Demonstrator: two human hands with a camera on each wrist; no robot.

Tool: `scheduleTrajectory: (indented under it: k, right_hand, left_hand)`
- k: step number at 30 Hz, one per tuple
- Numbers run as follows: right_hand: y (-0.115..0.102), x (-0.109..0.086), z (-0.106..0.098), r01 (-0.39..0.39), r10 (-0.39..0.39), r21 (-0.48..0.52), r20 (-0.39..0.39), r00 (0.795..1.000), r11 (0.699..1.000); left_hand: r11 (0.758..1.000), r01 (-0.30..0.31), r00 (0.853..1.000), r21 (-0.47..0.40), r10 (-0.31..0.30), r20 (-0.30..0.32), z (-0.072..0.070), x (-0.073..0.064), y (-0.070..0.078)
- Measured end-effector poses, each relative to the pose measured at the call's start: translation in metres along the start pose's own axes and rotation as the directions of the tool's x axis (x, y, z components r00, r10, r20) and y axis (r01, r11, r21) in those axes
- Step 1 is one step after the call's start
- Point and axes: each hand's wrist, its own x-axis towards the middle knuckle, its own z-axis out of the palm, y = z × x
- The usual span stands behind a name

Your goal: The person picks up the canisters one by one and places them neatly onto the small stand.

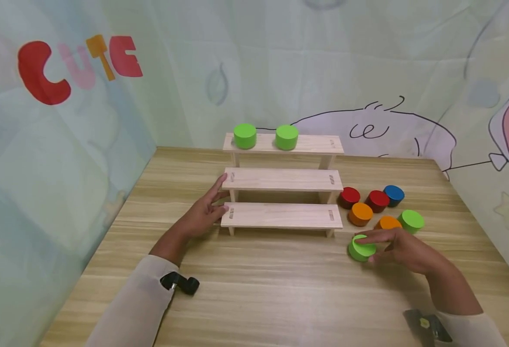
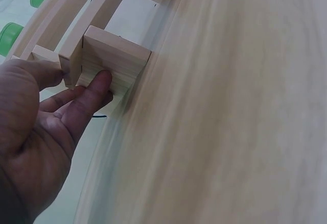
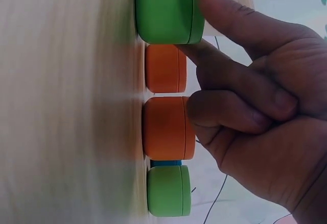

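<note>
On the table stands a three-step wooden stand (image 1: pixel 280 217). My left hand (image 1: pixel 200 214) is at its left end, thumb at the lowest plank and other fingers reaching toward the middle plank. In the left wrist view the fingertips (image 2: pixel 103 80) lie against the stand's side leg. My right hand (image 1: pixel 406 253) pinches a green round block (image 1: pixel 360 252) between thumb and forefinger, to the right of the stand's front. The right wrist view shows its remaining fingers folded. On the top step sit a green round block (image 1: pixel 245 137) and a second green block (image 1: pixel 287 138).
Right of the stand lie two red round blocks (image 1: pixel 378 201), a blue one (image 1: pixel 394 195), two orange ones (image 1: pixel 360 215) and another green one (image 1: pixel 411 221). One orange block is partly hidden by my right hand. A printed cloth (image 1: pixel 259 62) hangs behind the table (image 1: pixel 259 289).
</note>
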Motion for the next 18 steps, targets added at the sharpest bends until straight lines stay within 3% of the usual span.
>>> scheduleTrajectory:
  k: [18]
  right_hand:
    - [-0.0003, -0.0008, 0.0032, 0.028, -0.029, -0.072, -0.018, 0.999, 0.997]
  left_hand:
    - [1.000, -0.027, 1.000, 0.002, 0.027, 0.008, -0.0009, 0.0011, -0.0039]
